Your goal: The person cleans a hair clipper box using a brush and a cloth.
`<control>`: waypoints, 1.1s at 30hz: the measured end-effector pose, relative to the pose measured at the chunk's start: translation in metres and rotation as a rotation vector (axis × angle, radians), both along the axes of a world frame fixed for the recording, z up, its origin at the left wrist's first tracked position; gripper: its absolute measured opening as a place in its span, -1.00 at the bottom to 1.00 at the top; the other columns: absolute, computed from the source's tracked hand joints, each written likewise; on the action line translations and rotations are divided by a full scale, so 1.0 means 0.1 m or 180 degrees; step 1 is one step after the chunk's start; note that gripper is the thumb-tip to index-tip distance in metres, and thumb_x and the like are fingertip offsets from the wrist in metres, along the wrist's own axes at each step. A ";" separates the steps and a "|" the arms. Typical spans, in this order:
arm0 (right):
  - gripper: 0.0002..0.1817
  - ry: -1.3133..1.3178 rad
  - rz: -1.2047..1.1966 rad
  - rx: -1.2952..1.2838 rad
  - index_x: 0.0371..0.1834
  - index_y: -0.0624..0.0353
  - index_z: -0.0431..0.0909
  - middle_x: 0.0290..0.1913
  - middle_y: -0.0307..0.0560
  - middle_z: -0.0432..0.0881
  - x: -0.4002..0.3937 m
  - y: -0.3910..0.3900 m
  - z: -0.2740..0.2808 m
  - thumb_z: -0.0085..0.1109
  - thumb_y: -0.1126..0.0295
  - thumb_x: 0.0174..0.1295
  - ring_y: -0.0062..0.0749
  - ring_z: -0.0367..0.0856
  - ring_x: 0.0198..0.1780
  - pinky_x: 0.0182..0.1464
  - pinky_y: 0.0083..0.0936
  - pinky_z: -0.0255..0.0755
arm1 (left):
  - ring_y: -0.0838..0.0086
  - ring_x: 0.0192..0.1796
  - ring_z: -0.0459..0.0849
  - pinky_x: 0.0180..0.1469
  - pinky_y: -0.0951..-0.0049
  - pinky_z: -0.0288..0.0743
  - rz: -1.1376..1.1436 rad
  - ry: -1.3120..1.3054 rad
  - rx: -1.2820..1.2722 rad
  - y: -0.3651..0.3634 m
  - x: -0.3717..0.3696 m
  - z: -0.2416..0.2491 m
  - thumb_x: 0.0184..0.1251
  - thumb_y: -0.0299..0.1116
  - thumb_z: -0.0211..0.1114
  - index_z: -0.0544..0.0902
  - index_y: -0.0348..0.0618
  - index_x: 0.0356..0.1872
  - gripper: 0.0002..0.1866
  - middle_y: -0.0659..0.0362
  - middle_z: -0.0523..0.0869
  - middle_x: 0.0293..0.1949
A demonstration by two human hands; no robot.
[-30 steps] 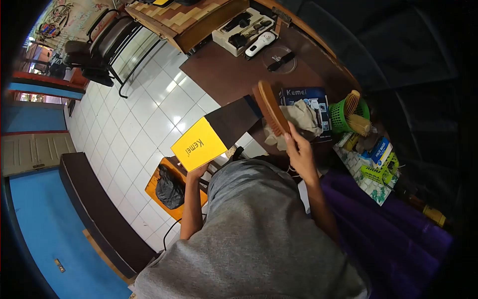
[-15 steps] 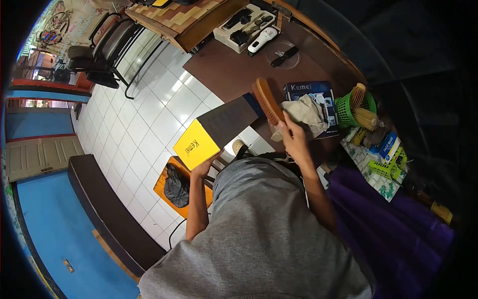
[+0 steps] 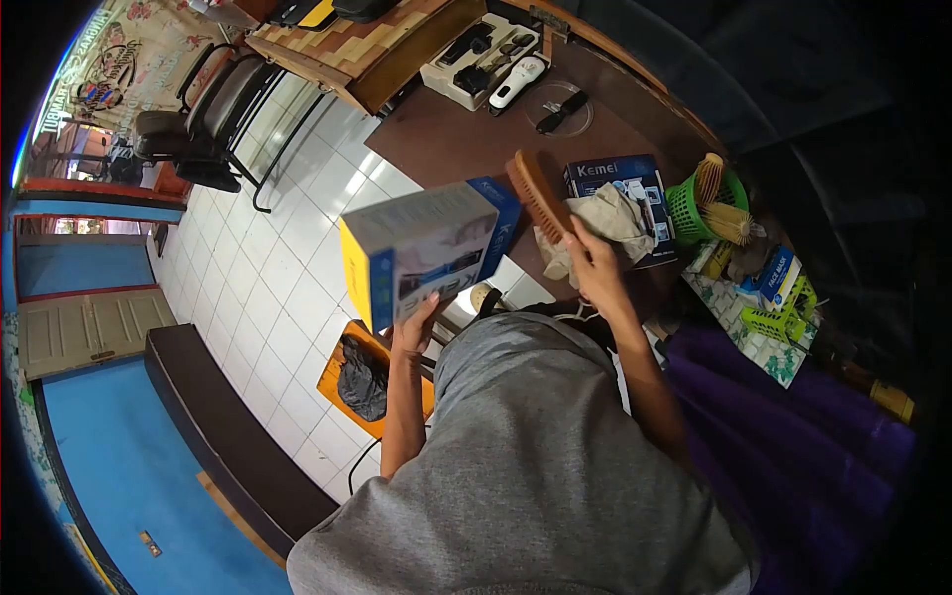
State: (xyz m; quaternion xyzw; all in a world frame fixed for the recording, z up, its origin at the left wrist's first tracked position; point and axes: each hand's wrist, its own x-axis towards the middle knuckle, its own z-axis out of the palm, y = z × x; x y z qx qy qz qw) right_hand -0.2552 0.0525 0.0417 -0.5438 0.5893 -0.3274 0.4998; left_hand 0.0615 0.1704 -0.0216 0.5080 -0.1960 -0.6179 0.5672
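Fingers (image 3: 429, 303) of the left hand (image 3: 412, 329) are clamped on the lower side of a blue-and-yellow Kemei box (image 3: 426, 248), held tilted over the tiled floor (image 3: 238, 268). Those of the right hand (image 3: 598, 275) grip a wooden brush (image 3: 542, 196) by its near end, bristles towards the box. Beside the brush, on the brown worktop (image 3: 461, 134), a crumpled cloth (image 3: 610, 218) partly covers a flat dark-blue package (image 3: 597, 171), with a green basket (image 3: 686, 213) nearby
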 end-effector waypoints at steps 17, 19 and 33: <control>-0.48 0.1060 0.0771 -0.0730 0.47 -0.11 0.42 -0.24 0.36 0.68 0.25 0.13 0.15 0.18 0.22 0.44 0.22 0.72 -0.18 -0.25 -0.13 0.57 | -0.09 0.25 0.58 0.25 0.18 0.68 0.0159 0.1318 0.0393 -0.88 -0.90 0.29 0.44 -0.08 0.33 0.26 -0.27 0.42 -0.29 -0.30 0.38 0.29; -0.46 0.1321 0.0227 -0.1053 0.49 -0.12 0.38 -0.22 0.35 0.69 0.12 -0.03 0.12 0.15 0.18 0.46 0.27 0.70 -0.18 -0.25 -0.07 0.56 | -0.05 0.25 0.58 0.25 0.17 0.68 0.0132 0.1532 0.0598 -0.88 -0.92 0.33 0.42 -0.06 0.35 0.30 -0.23 0.40 -0.30 -0.29 0.40 0.27; -0.46 0.0989 -0.0116 -0.1441 0.49 0.07 0.35 -0.24 0.36 0.68 0.10 0.03 -0.07 0.13 0.31 0.47 0.24 0.72 -0.18 -0.28 -0.10 0.55 | 0.03 0.48 0.35 0.47 -0.06 0.22 0.0358 0.0881 0.0692 -0.55 -0.15 -0.18 0.33 0.51 -0.01 0.14 0.17 0.58 -0.06 -0.02 0.27 0.52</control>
